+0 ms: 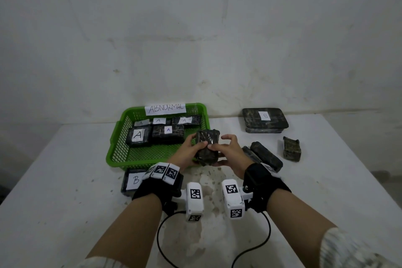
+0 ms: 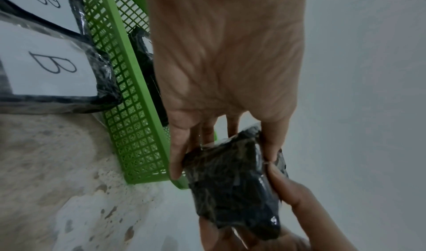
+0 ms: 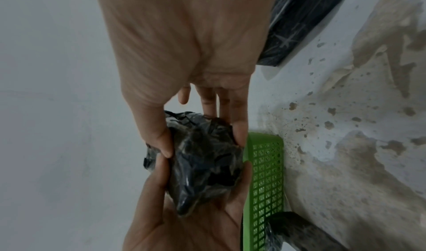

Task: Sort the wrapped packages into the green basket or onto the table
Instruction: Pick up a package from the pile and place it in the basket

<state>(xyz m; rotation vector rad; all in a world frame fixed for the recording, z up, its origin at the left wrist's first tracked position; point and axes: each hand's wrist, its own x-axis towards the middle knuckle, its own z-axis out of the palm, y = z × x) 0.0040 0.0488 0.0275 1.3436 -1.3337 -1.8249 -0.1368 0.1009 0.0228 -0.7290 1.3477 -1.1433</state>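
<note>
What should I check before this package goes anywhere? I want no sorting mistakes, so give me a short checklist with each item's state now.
1. Held package secure: ok, left hand and right hand both grip it.
2. Its letter label readable: cannot tell, no label shows in any view.
3. Green basket has free floor: ok, the near mesh is bare.
4. Basket holds only A packages: ok for the visible labels.
5. B packages outside the basket: ok, the B package at far right and another by the near rim lie on the table.
</note>
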